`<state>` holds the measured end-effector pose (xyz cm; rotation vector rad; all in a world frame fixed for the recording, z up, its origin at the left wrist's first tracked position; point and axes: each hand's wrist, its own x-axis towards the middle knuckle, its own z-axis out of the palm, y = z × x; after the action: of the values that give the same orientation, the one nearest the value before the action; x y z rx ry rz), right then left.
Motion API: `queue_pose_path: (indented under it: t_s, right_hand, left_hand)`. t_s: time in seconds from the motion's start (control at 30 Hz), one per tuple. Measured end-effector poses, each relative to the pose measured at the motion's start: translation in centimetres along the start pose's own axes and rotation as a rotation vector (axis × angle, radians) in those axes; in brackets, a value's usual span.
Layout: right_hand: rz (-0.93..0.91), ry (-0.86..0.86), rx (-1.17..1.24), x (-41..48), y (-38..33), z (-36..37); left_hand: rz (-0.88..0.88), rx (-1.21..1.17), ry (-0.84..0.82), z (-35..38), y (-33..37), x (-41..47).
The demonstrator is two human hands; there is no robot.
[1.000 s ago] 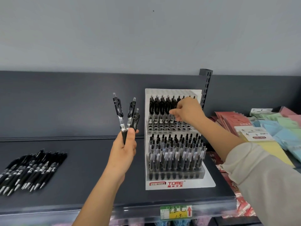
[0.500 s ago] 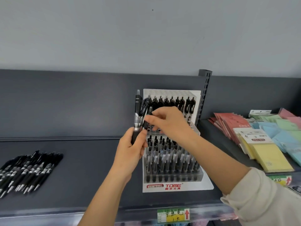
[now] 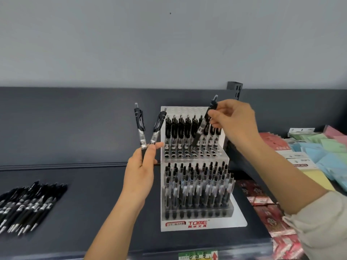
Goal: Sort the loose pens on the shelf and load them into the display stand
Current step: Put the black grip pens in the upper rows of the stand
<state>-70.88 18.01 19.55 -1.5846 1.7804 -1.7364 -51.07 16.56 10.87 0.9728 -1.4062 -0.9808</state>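
Pinching pen (image 3: 204, 123) over display stand (image 3: 196, 186), right hand (image 3: 233, 119); left hand (image 3: 139, 169) gripping two.

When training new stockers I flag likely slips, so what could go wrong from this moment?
1. The right hand pinches a pen at a tilt, its tip close to the upper-tier pens standing in the display stand; it might knock them or miss an empty hole.
2. The left hand grips two pens by their lower ends only, splayed apart; one could slip and drop.

Black pens (image 3: 28, 205); white stand (image 3: 238, 221) (red logo); pastel notepads (image 3: 319, 147).
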Motion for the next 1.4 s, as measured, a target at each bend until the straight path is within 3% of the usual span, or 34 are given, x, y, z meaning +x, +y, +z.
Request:
queue_pose_path:
  t_s: [0.37,0.57,0.77,0.87,1.03,1.13,1.27,1.4]
  right_hand:
    - [-0.140,-0.016,-0.231,2.4,2.8,0.4]
    - [-0.062,-0.257,-0.453,2.1,4.7,1.7]
    - [-0.031,-0.266,-0.423,1.7,4.9,1.3]
    - [-0.063,-0.196,-0.323,0.9,3.7,0.3]
    - [0.062,-0.440,0.076,-1.7,1.2,0.6]
    - [0.108,-0.385,0.209,-2.3,1.3,1.2]
    - [0.165,-0.380,0.310,-2.0,1.2,0.8]
    - [0.151,-0.349,0.310,-0.7,1.0,-0.4]
  left_hand:
    - [0.009,0.008,0.019,1.6,1.0,-0.1]
    - [0.013,-0.004,0.010,2.3,1.3,-0.5]
    - [0.031,-0.005,-0.026,3.1,1.4,-0.7]
    - [0.043,-0.010,-0.044,3.7,1.4,-0.7]
    - [0.068,-0.001,-0.100,4.7,1.2,-0.6]
    - [0.133,0.031,-0.121,5.1,1.4,-0.6]
    - [0.156,0.062,-0.133,5.1,1.7,-0.6]
    - [0.138,0.106,-0.043,4.6,1.7,-0.3]
